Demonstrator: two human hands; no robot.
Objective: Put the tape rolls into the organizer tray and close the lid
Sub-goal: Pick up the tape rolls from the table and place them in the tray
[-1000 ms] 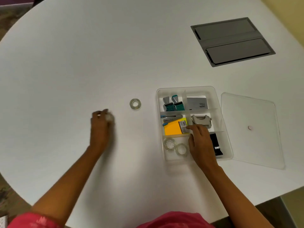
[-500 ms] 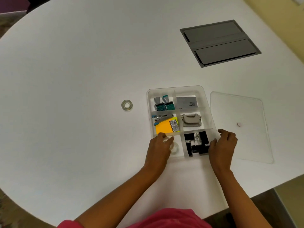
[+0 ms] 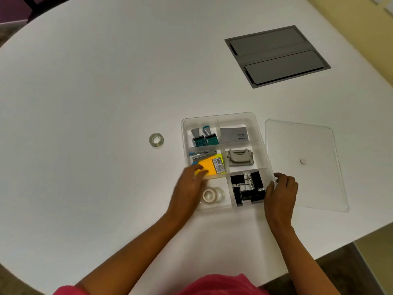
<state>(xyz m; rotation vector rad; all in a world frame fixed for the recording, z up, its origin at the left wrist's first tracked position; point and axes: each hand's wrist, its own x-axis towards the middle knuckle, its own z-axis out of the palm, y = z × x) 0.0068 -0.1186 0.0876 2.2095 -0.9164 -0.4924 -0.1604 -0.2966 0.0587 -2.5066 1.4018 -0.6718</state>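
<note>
Two tape rolls (image 3: 212, 195) lie in the tray's (image 3: 240, 116) near-left compartment; a third roll (image 3: 156, 140) sits on the worktop (image 3: 95, 92) left of the tray, with bare room around it. The left hand (image 3: 189, 188) rests loosely open over the tray's left edge, holding nothing. The right hand (image 3: 280, 188) curls against the near-right rim. The lid (image 3: 308, 184) lies flat just right of the tray.

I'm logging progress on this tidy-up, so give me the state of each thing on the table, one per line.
organizer tray: open, no lid on.
lid: flat on the table, right of the tray.
tape rolls in tray: lying in the near-left compartment.
loose tape roll: flat on the table, left of the tray.
left hand: empty, over the tray's left edge.
right hand: empty, at the tray's right wall.
</note>
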